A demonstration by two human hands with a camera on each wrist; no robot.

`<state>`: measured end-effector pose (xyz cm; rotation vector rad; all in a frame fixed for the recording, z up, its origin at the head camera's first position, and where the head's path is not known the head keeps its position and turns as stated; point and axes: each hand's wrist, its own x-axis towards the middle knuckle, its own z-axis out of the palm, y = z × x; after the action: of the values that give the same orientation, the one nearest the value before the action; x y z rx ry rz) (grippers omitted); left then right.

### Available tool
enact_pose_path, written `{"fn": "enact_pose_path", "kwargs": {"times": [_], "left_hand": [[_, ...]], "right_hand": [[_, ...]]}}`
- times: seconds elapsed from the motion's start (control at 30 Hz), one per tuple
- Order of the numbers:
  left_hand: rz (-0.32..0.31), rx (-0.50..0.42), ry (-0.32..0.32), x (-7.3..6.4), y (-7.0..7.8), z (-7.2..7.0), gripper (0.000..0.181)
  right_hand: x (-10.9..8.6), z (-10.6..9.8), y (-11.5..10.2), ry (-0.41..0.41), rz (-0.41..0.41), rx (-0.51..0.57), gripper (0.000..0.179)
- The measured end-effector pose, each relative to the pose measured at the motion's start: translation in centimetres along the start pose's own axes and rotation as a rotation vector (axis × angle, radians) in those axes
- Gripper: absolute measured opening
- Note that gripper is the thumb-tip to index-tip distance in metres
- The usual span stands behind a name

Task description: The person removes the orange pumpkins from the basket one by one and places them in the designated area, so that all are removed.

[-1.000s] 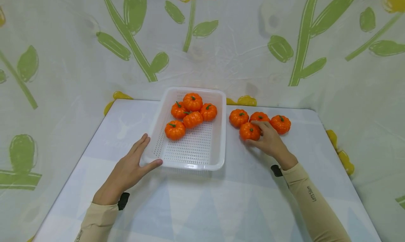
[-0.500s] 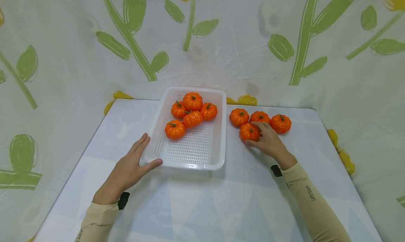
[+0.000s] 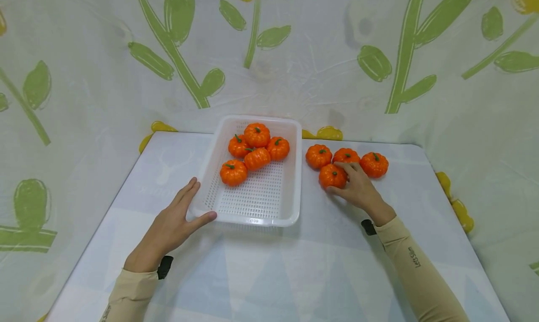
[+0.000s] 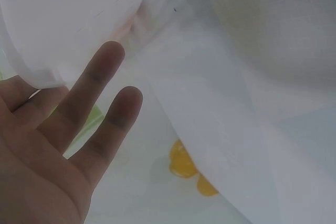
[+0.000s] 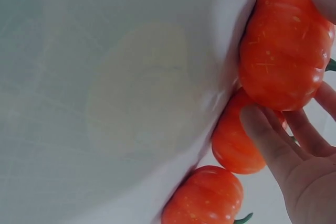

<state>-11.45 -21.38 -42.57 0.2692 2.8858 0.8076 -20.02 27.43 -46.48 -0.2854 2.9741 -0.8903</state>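
My right hand [image 3: 359,187] has its thumb and fingers around a small orange pumpkin [image 3: 331,177] with a green stem, at the front of a loose group on the table. In the right wrist view, the gripped pumpkin [image 5: 286,51] sits between thumb and fingertips. Behind it lie three more: one pumpkin [image 3: 318,156] to the left, another [image 3: 346,155] partly covered by my fingers, and a third [image 3: 374,165] to the right. Fingers spread, my left hand [image 3: 166,230] rests at the near-left corner of a white perforated plastic basket [image 3: 269,200].
Several orange pumpkins [image 3: 257,135] lie together in the back and left of the basket. The white patterned table [image 3: 269,275] ends behind at a wall covering [image 3: 311,69] with green and yellow flower prints.
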Motion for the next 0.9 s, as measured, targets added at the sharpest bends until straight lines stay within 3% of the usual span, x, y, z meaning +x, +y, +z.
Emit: {"fn": "enact_pose_path", "kwargs": {"times": [0.47,0.9], "left_hand": [[0.004,-0.001,0.004,0.0,0.0,0.0,0.101],[0.004,-0.007,0.005,-0.1,0.0,0.0,0.102]], "right_hand": [[-0.2,-0.4,-0.2,0.003,-0.024,-0.007,0.080],[-0.1,-0.9,-1.0,0.143,-0.122,-0.018,0.069]]}}
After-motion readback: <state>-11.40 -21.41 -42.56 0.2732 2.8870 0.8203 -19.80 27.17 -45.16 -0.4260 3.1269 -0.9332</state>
